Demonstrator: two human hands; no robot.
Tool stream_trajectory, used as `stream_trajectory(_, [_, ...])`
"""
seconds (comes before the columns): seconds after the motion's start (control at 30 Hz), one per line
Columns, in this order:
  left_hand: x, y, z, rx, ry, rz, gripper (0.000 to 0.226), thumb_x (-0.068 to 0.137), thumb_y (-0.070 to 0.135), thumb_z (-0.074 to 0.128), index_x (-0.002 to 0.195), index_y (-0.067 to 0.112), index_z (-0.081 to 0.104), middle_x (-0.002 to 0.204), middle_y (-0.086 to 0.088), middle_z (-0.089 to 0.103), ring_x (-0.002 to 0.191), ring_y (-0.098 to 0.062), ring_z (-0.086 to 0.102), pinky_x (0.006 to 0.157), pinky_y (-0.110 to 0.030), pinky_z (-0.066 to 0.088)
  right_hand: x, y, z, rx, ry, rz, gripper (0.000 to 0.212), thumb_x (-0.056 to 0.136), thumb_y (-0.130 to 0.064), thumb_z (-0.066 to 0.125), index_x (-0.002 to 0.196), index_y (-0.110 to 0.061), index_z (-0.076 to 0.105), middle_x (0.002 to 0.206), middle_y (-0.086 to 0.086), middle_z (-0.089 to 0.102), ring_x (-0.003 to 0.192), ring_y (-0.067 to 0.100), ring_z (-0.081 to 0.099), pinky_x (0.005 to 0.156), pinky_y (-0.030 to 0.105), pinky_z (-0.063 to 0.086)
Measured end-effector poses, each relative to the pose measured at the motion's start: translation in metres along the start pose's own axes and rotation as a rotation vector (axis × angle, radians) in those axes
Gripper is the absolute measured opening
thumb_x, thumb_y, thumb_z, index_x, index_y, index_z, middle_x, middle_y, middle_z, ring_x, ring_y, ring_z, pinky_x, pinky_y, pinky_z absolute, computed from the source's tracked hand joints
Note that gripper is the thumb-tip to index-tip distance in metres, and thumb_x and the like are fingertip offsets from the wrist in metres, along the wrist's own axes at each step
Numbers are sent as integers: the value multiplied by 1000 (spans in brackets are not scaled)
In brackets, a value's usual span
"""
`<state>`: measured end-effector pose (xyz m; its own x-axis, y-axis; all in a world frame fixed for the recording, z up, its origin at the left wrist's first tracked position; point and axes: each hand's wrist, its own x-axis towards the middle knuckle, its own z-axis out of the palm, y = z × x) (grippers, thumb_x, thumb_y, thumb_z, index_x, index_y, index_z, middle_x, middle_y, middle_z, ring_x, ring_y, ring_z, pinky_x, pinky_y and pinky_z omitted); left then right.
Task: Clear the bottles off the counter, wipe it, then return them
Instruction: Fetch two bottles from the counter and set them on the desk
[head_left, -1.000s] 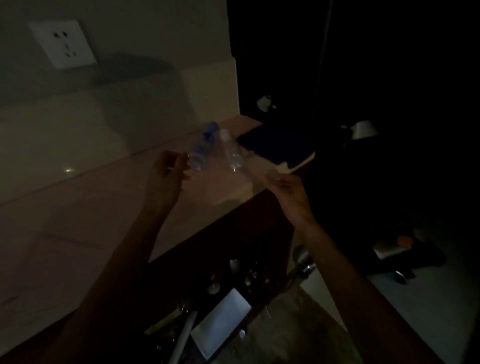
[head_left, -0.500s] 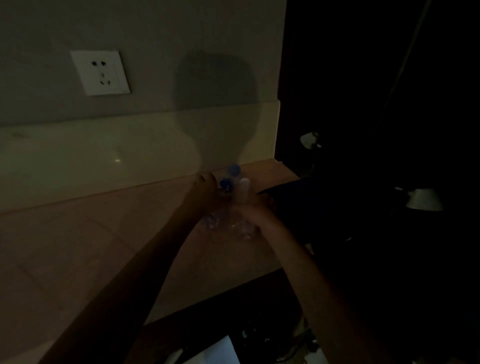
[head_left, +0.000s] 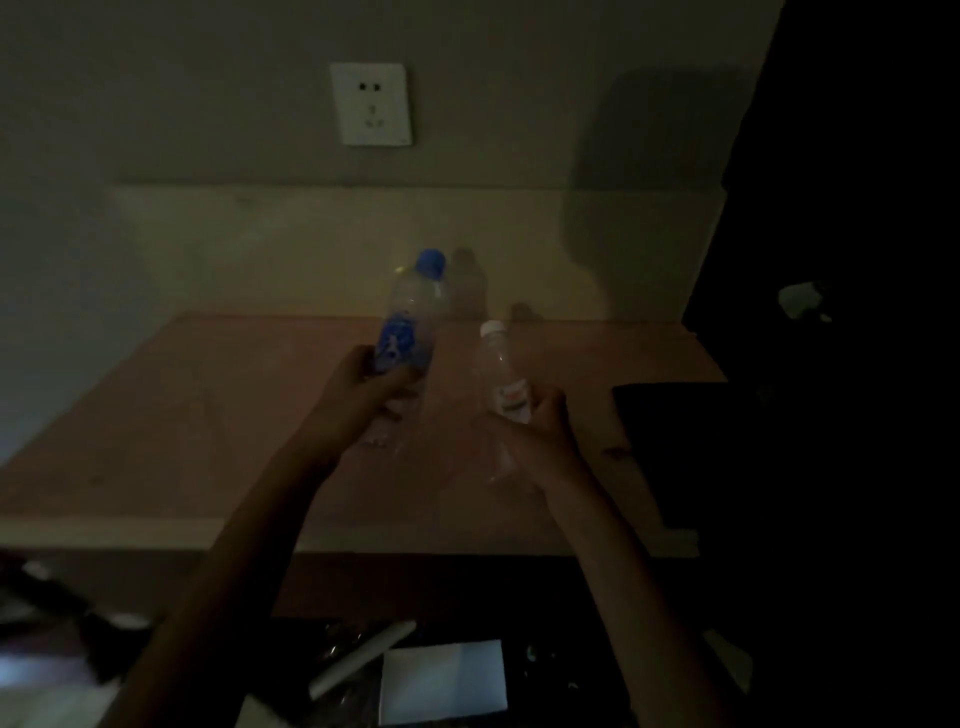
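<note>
1. Dimly lit, the scene shows a person's two bare arms reaching forward over a pinkish worktop that ends at a pale wall.
2. The left hand has its grip wrapped round the lower body of a clear bottle with a blue cap; the bottle leans slightly and rises above the fingers.
3. The right hand has its grip curled round a smaller clear bottle with a white cap, which stands just right of the first one, apart from it.
4. Whether either bottle's base touches the worktop cannot be told; the bases are hidden or too dark.
5. A dark flat mat lies just right of the right grip. A wall socket sits high above both grips.
6. Judged step: the bottles are being handled as a pair, either lifted away or set back; the pictures do not settle which.
7. The next move calls for keeping both bottles upright and both grips firm while they travel together.
</note>
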<state>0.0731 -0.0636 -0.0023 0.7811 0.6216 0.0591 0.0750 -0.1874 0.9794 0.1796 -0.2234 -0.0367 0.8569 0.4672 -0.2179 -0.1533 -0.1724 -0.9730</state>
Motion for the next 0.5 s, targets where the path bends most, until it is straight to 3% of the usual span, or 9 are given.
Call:
stream_trajectory(0.07, [-46,-10,-33,-99,118,42,81,61,57,72,120,5,54,106,-10,68,85,-24,73,60,-28,55,-15,1,24,95,-162,6,58,76,-16,80,115,-20,38,111,3,55,92,28,64,46,42,58])
stream_trajectory(0.17, [-123,-31,-81,-208,313,46,90,55,63,80,121,9,54,110,-11,70,87,-29,73,63,-32,57,-37,11,65,200,-417,-2,66,71,-11,81,126,-13,44,112,8,66,93,27,68,68,41,58])
stream_trajectory(0.3, [-236,-80,-131,-165,620,-83,73,65,41,80,125,10,52,112,-15,70,94,-36,70,79,-46,57,-83,50,128,136,-813,10,58,74,-6,78,123,-20,53,109,-3,72,93,10,71,69,26,57])
stream_trajectory(0.43, [-337,-117,-148,-44,839,-271,60,75,32,78,122,7,49,102,-14,71,78,-22,73,65,-33,55,-143,109,198,88,-1067,115,63,55,-10,80,114,-16,57,94,-7,74,83,6,71,66,22,55])
stream_trajectory(0.5, [-378,-130,-152,-56,948,-315,63,73,43,77,120,10,52,99,-14,72,75,-21,73,63,-31,55,-170,136,229,63,-1154,199,58,54,-10,80,108,-15,59,91,-6,73,81,10,70,65,23,54])
